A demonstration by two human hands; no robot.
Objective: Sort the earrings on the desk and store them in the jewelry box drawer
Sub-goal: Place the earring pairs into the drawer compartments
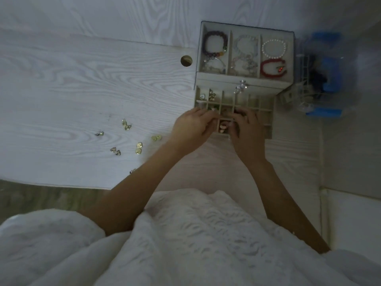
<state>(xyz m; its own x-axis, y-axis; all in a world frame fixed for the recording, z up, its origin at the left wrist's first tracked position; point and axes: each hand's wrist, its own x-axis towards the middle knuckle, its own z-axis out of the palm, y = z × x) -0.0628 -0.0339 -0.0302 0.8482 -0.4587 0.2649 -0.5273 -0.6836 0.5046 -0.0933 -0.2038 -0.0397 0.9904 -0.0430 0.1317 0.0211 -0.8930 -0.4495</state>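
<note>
A beige jewelry box (245, 78) stands at the desk's right. Its gridded drawer (266, 108) is pulled out toward me, with small earrings in some cells. Both hands hover over the drawer's front cells. My left hand (191, 126) has its fingers curled at the grid, and my right hand (247, 131) mirrors it; whatever small piece they pinch is hidden by the fingers. Several gold and silver earrings lie loose on the desk to the left: a gold pair (126, 124), a silver one (99, 133), gold hearts (139, 148), a round pair (156, 138), another pair (115, 151).
The box's top tray holds bead bracelets: purple (215, 43), white pearl (274, 48), red (272, 68). A round cable hole (186, 60) sits left of the box. A clear container with blue parts (323, 75) stands at the right. The desk's front edge (61, 185) runs below the earrings.
</note>
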